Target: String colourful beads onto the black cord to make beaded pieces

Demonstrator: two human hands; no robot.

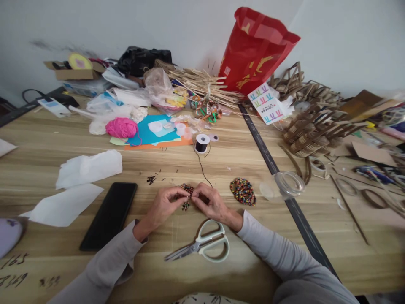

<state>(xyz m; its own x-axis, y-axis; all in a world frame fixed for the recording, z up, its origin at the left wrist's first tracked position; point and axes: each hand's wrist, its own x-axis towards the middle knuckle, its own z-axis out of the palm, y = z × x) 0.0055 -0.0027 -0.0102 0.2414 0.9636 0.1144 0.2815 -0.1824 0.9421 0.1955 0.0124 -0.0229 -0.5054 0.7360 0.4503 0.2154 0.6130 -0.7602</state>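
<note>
Both hands meet above a small pile of dark beads on the wooden table. My left hand pinches thumb and forefinger together on something too small to make out. Fingertips nearly touching it, my right hand is also closed in a pinch. A thin black cord runs from a white-rimmed spool down behind my right hand, which appears to grip it. To the right lies a coiled string of multicoloured beads. Scissors with pale green handles rest just below the hands, blades pointing left.
A black phone and white paper sheets lie left. Short black pieces are scattered near the beads. Behind are pink yarn, blue sheets and a red bag. Clear tape rolls and small woven baskets stand right.
</note>
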